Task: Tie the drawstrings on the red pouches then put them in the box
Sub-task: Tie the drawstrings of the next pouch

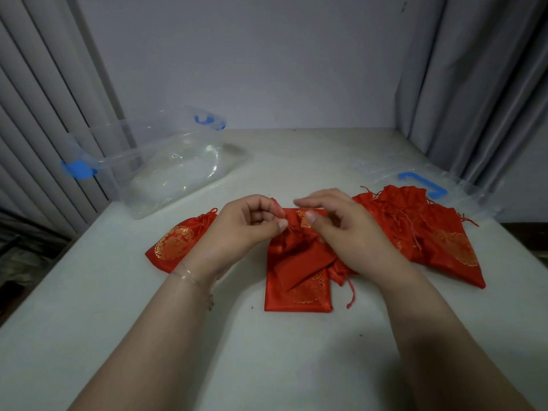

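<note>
The left hand [249, 229] is pinching a red drawstring [278, 210] with curled fingers while the right hand [341, 229] is hovering half-open, gripping nothing visible, both over the middle red pouch [298, 280] lying mid-surface. Another pouch [175, 244] is lying toward the left edge and a heap of pouches [439, 232] toward the right edge. The clear box [166, 164] is sitting at the pale surface [267, 351]'s far-left corner, with grey curtains [474, 84] hanging alongside.
</note>
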A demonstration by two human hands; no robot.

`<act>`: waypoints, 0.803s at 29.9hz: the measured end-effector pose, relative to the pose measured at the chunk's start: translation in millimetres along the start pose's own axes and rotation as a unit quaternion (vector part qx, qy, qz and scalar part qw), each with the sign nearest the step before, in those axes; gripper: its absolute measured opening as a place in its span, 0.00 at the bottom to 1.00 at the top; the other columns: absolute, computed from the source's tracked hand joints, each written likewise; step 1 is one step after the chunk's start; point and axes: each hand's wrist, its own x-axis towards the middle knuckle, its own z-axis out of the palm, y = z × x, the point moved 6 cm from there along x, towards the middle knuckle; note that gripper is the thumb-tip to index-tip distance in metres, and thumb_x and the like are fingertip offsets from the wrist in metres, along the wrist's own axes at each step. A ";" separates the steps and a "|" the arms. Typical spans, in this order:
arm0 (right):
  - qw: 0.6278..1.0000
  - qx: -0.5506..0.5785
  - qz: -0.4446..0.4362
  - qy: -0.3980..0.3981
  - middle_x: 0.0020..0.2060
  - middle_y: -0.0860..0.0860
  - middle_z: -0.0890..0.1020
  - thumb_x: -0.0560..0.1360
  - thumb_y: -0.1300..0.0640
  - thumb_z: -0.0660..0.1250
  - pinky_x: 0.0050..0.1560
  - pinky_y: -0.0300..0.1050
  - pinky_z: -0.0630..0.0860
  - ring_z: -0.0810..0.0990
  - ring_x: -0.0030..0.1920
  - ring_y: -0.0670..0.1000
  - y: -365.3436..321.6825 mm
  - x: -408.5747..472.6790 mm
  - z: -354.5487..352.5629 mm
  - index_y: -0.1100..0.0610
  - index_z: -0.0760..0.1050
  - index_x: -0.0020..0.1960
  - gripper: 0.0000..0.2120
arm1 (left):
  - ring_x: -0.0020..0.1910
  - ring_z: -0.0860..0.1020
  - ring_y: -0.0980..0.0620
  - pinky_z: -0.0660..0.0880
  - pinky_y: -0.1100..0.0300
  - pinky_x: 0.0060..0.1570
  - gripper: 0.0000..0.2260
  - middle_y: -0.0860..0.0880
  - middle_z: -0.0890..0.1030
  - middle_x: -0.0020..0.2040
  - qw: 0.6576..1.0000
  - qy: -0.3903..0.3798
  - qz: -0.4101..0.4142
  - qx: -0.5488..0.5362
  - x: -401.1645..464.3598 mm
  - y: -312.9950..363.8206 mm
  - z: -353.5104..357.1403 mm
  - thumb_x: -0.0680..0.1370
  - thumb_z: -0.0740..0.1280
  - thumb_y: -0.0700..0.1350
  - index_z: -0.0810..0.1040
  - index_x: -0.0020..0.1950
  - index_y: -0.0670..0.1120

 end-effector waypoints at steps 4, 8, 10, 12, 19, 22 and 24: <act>0.997 -0.022 0.055 -0.046 0.25 0.33 0.75 0.76 0.56 0.67 0.31 0.29 0.65 0.72 0.27 0.37 10.5 0.2 14.6 0.53 0.78 0.47 0.02 | 0.38 0.75 0.49 0.75 0.65 0.39 0.07 0.45 0.77 0.38 1.000 0.013 0.024 0.004 1.6 0.3 1.7 0.72 0.70 0.32 0.78 0.42 0.43; 0.998 -0.015 0.048 -0.027 0.26 0.43 0.72 0.76 0.57 0.66 0.31 0.33 0.66 0.70 0.28 0.40 9.8 -0.3 15.8 0.52 0.74 0.42 0.04 | 0.38 0.78 0.44 0.78 0.56 0.45 0.08 0.43 0.81 0.41 0.996 0.042 0.045 0.057 1.6 -1.8 0.0 0.73 0.71 0.35 0.82 0.46 0.47; 0.999 -0.024 0.027 -0.023 0.32 0.44 0.73 0.76 0.58 0.65 0.35 0.35 0.67 0.71 0.32 0.42 6.2 -0.9 17.4 0.52 0.72 0.42 0.05 | 0.40 0.82 0.42 0.78 0.51 0.50 0.09 0.46 0.84 0.44 0.990 0.061 0.054 0.117 1.4 -2.7 -0.6 0.74 0.71 0.38 0.82 0.45 0.52; 0.999 -0.030 0.013 -0.024 0.37 0.45 0.74 0.76 0.58 0.65 0.38 0.34 0.67 0.73 0.38 0.46 5.0 -1.1 18.7 0.52 0.71 0.43 0.04 | 0.42 0.83 0.48 0.79 0.51 0.50 0.08 0.53 0.85 0.43 0.976 0.072 0.068 0.193 1.6 -2.9 -1.1 0.73 0.72 0.41 0.82 0.43 0.55; 0.998 0.055 0.035 0.008 0.33 0.42 0.76 0.77 0.57 0.65 0.35 0.29 0.66 0.73 0.32 0.38 11.2 2.5 19.5 0.55 0.75 0.42 0.05 | 0.39 0.80 0.56 0.77 0.54 0.45 0.03 0.53 0.81 0.40 0.946 0.049 0.143 0.288 1.8 1.1 7.6 0.75 0.69 0.40 0.79 0.46 0.48; 0.970 0.183 0.153 0.047 0.30 0.46 0.78 0.77 0.55 0.65 0.30 0.33 0.69 0.72 0.27 0.42 24.3 1.5 17.5 0.57 0.77 0.40 0.09 | 0.40 0.77 0.55 0.76 0.53 0.44 0.02 0.54 0.78 0.41 0.930 0.040 0.198 0.308 -0.5 3.0 15.3 0.75 0.67 0.42 0.78 0.47 0.46; 0.937 0.264 0.229 0.015 0.33 0.52 0.79 0.76 0.58 0.66 0.29 0.33 0.71 0.74 0.30 0.46 32.8 -1.9 23.0 0.60 0.79 0.43 0.07 | 0.39 0.75 0.56 0.75 0.55 0.42 0.07 0.55 0.76 0.42 0.914 0.036 0.233 0.331 -3.0 5.7 20.5 0.75 0.64 0.47 0.78 0.48 0.46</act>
